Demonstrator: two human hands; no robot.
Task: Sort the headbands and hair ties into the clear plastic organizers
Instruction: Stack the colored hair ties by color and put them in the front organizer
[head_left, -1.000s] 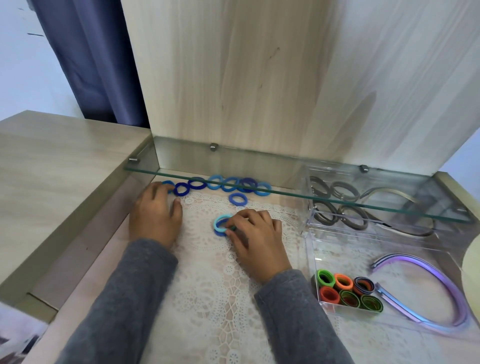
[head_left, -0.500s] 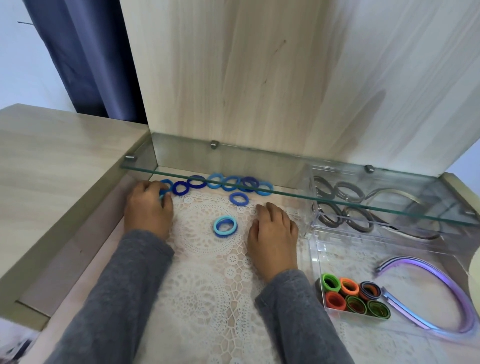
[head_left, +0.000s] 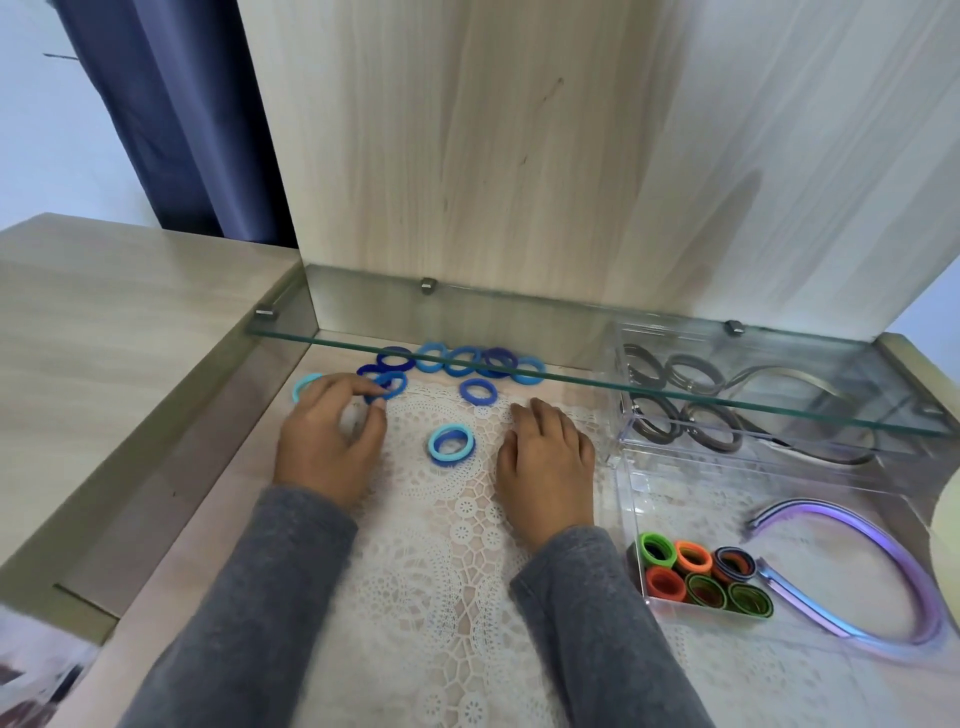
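Several blue hair ties (head_left: 457, 361) lie in a row under the glass shelf, with one more blue tie (head_left: 478, 391) just in front. A light-blue and blue pair of ties (head_left: 451, 442) sits on the lace mat between my hands. My left hand (head_left: 332, 441) curls its fingers on a dark blue tie (head_left: 388, 385) at the row's left end, and a light-blue tie (head_left: 304, 385) lies by its fingertips. My right hand (head_left: 545, 457) rests flat on the mat and holds nothing.
The front clear organizer (head_left: 631, 483) holds green, orange and dark ties (head_left: 701, 577) and a purple headband (head_left: 883, 571). A rear clear organizer (head_left: 623, 436) holds grey ties and headbands. The glass shelf edge (head_left: 571, 382) overhangs the back. A wooden wall rises on the left.
My right hand let go of the light-blue pair and moved right to lie flat. My left hand curled its fingers onto a dark blue tie, and a light-blue tie now shows beside it.
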